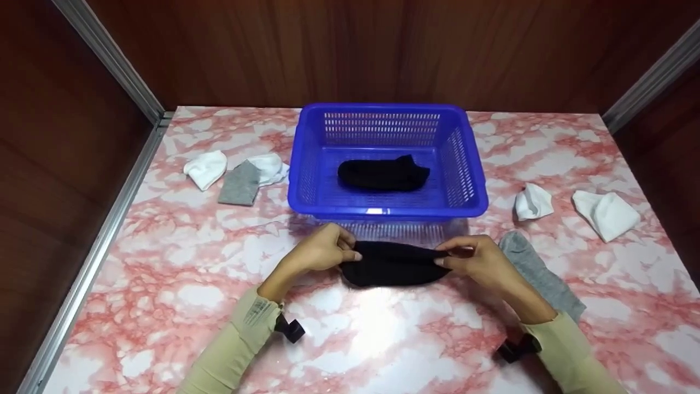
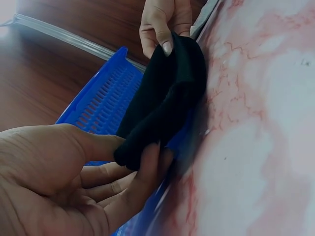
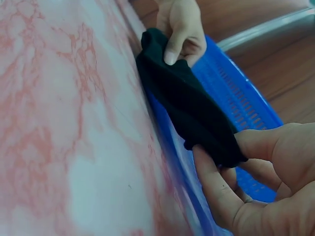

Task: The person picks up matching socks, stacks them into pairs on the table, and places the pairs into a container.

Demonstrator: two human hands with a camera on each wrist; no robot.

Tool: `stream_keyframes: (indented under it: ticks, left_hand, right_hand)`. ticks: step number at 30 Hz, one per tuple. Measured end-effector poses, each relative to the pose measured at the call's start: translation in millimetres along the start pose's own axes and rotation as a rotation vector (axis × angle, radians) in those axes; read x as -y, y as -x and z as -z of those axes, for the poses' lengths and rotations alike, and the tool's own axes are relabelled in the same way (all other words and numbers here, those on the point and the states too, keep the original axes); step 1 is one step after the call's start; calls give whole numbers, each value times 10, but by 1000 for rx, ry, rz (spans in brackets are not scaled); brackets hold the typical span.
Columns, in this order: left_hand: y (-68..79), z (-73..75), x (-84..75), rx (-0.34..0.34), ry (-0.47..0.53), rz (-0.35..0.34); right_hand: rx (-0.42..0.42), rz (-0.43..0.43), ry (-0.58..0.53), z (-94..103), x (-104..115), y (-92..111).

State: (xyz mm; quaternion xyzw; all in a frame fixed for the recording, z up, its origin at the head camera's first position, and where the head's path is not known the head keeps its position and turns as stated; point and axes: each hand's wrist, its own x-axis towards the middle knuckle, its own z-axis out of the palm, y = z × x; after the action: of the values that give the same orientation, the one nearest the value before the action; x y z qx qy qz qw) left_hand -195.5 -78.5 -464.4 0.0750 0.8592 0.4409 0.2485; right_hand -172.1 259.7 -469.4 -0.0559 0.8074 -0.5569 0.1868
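Note:
A black sock (image 1: 398,265) is stretched sideways between both hands, just in front of the blue basket (image 1: 388,212). My left hand (image 1: 320,249) pinches one end of it between thumb and fingers. At the other end, my right hand (image 1: 474,258) pinches it the same way. The left wrist view shows the sock (image 2: 165,98) folded lengthwise, with a crease along it. In the right wrist view the sock (image 3: 189,105) slants from one hand to the other, close beside the basket. Another black sock (image 1: 383,174) lies flat on the basket's floor.
Left of the basket lie a white sock (image 1: 206,168), a grey sock (image 1: 240,183) and another white one (image 1: 269,167). On the right are two white socks (image 1: 533,202) (image 1: 607,213), and a long grey sock (image 1: 538,273) partly behind the right forearm. Wooden panels (image 1: 383,54) border the marbled table.

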Motion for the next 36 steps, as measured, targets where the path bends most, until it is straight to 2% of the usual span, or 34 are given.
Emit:
stream_keyframes:
  ticks: [5,12,17,20,25,28,31,36]
  left_hand:
    - [26,81,-54,26,-6,-18]
    - [162,332,-284,101,-102,-98]
    - [231,529,-486,153,-173,-193]
    - [244,673,-604,173,-191,-222]
    - [189,940,-788,187,-197,-260]
    - [110,1073,-866,181,-183,-287]
    - [22,1157,-895,176,-168,-297]
    - [-102,1218,-883,162,-155,-289]
  right_hand:
    - [29,2,-9,33,61,21]
    - [2,115,145,65,263,60]
    - [80,209,154,198,505,46]
    - [124,261,180,311,677,-2]
    - [127,323,241,465,938,-142]
    - [128,325,233,522,1058,-252]
    - [128,308,203,560,1143,-363]
    - [114,277,185,606,1220,-520]
